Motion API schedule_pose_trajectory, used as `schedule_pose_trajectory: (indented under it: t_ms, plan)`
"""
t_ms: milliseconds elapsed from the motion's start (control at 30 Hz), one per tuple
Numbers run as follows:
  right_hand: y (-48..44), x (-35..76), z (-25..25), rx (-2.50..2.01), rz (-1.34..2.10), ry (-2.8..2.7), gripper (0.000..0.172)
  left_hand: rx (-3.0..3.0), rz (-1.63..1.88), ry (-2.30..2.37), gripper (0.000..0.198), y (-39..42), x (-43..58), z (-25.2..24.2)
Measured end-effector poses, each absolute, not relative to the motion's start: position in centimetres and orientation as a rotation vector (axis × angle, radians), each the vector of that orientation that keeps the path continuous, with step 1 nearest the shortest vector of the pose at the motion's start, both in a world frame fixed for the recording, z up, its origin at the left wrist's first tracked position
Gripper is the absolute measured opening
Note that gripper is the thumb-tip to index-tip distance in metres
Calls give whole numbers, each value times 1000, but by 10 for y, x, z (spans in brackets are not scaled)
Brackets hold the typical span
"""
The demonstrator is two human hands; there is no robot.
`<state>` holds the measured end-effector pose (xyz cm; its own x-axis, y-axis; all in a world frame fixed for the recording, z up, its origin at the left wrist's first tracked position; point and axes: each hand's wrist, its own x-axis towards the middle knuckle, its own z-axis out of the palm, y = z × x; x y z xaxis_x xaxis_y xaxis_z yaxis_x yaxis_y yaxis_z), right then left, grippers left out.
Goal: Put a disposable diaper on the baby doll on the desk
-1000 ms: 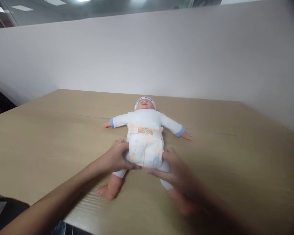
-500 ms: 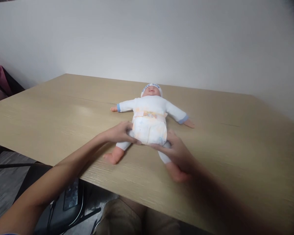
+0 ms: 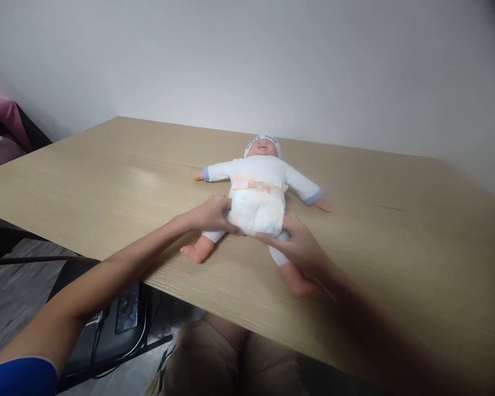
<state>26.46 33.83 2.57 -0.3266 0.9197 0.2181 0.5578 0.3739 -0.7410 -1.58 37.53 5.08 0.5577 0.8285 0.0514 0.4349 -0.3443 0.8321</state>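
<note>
A baby doll (image 3: 259,171) in a white top and cap lies on its back on a light wooden table (image 3: 107,176), arms spread. It wears a white printed diaper (image 3: 257,209). My left hand (image 3: 210,215) grips the diaper's left side at the doll's hip, fingers curled around the lower edge. My right hand (image 3: 297,246) holds the diaper's right lower edge at the other hip and covers part of the doll's thigh. The doll's bare feet point toward me.
A plain white wall (image 3: 272,66) stands behind the table. Below the table's near edge are a dark chair with a black device (image 3: 119,324) and my knees in tan trousers (image 3: 223,357). A pink cloth (image 3: 4,113) lies at far left.
The camera has tilted down and shifted, so the doll sits higher and more to the right in view. Both hands stay on the diaper's sides with hardly any change in grip.
</note>
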Motion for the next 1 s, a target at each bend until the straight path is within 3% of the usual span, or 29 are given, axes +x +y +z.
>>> schedule_pose_trajectory:
  t_ms: [200, 500, 1000]
  plan:
    - [340, 266, 26, -1260, 867, -1970, 49, 2043, 501, 986, 45, 385, -24, 50]
    - [333, 266, 32, -1263, 995, -1906, 38, 1861, 525, 687, 34, 390, -36, 47]
    - [334, 275, 25, -1222, 1043, -1874, 37, 1851, 565, 671, 40, 387, -41, 42]
